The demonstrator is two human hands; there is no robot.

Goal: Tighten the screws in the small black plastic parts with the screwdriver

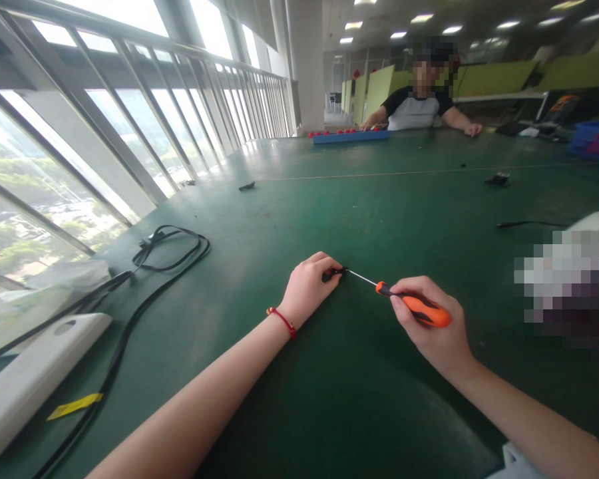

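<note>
My right hand (436, 329) is closed around the orange and black handle of a screwdriver (426, 311). The thin metal shaft points left, and its tip meets a small black part (333, 272). That part is pinched in the fingers of my left hand (312, 283), just above or against the green tabletop (299, 219); its exact kind is too small to make out. A red cord bracelet (282, 320) circles my left wrist.
Black cables (144, 303) and a white power strip (40, 386) lie at left, beside yellow tape (74, 406). Small black pieces (498, 179) dot the table. Across it sits another person (419, 106) near a blue tray (351, 136) with red pieces. A railing (180, 113) runs along the left.
</note>
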